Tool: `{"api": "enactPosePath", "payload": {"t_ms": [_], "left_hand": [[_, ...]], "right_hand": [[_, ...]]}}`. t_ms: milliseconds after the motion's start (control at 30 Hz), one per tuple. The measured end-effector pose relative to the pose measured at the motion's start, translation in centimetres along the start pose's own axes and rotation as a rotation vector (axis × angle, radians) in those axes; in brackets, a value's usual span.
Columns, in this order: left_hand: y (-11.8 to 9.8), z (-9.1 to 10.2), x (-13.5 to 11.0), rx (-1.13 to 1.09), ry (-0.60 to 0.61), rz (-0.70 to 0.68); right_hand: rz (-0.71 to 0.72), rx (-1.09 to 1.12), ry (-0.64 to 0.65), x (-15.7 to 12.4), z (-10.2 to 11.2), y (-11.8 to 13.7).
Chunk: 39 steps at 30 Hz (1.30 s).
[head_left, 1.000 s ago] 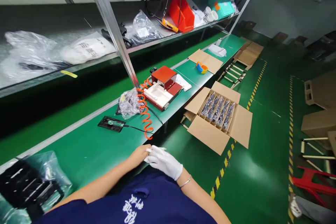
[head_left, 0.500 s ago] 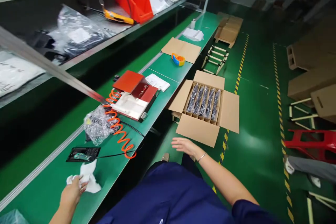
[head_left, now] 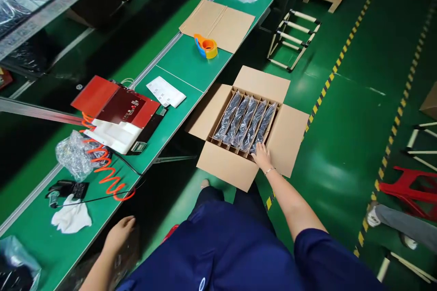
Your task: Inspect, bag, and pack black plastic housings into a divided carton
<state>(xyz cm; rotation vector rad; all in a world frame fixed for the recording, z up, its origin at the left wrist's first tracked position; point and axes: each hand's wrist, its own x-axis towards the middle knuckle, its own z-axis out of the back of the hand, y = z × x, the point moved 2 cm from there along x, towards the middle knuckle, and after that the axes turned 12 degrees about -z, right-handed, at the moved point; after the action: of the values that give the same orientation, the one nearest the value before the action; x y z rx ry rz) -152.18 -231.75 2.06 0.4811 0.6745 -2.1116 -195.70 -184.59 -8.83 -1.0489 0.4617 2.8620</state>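
My right hand (head_left: 262,158) reaches into the near right corner of an open cardboard box (head_left: 227,166). Its fingers are stretched out and touch the near end of the rightmost plastic-wrapped dark item (head_left: 265,122). Several such wrapped items stand in a row between cardboard dividers. Past the bench edge, my left hand (head_left: 120,233) hangs with its fingers loosely curled together and nothing seen in them. A crumpled white glove (head_left: 72,216) lies on the green bench to its left, beside a small black tray (head_left: 80,190) and a tool with a black cord.
On the bench (head_left: 177,70) are a red machine (head_left: 128,107), a coiled orange air hose (head_left: 107,175), bubble wrap (head_left: 75,154), a white paper (head_left: 166,92), a tape dispenser (head_left: 205,47) and flat cardboard (head_left: 218,22). A red stool (head_left: 408,191) and another person's leg (head_left: 403,223) are at right.
The white glove has left my left hand and lies on the bench; that hand has moved off the bench edge. My right hand has moved forward into the box. The view has shifted.
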Motion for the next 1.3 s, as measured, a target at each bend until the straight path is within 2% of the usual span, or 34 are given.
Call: {"api": "enactPosePath", "payload": {"t_ms": [100, 167, 267, 433, 700, 833, 967, 1100, 1233, 1300], "left_hand": [[-5.5, -4.2, -1.2, -0.055, 0.141, 0.019], [-7.6, -5.8, -1.9, -0.064, 0.158, 0.022], [-9.3, -7.3, -2.5, -0.080, 0.193, 0.021], [-11.9, -8.2, -1.6, -0.073, 0.257, -0.024], [-16.2, -7.5, 3.5, -0.017, 0.364, -0.111], [-19.4, -6.3, 7.8, 0.010, 0.354, -0.219], [-24.3, -4.4, 14.1, 0.055, 0.273, -0.384], [-31.4, -2.7, 22.3, 0.122, 0.168, -0.597], [-40.1, -2.3, 30.6, 0.193, 0.047, -0.779], [-44.2, -2.2, 34.1, 0.232, -0.023, -0.835]], "right_hand": [[0.026, -0.117, 0.035, 2.4, 0.3, -0.3], [0.044, -0.172, 0.026, 3.5, 0.7, -0.1], [0.129, -0.219, -0.014, 4.7, 1.1, 1.2], [0.214, -0.259, 0.003, 6.2, 1.0, 4.6], [0.297, -0.275, 0.000, 8.1, 0.8, 10.7], [0.370, -0.284, 0.008, 8.8, 0.4, 13.7], [0.406, -0.293, 0.089, 9.9, 0.0, 16.6], [0.434, -0.246, 0.126, 11.2, -0.6, 19.7], [0.457, -0.169, 0.196, 11.5, -1.5, 22.4], [0.436, -0.110, 0.206, 12.0, -1.2, 23.4]]}}
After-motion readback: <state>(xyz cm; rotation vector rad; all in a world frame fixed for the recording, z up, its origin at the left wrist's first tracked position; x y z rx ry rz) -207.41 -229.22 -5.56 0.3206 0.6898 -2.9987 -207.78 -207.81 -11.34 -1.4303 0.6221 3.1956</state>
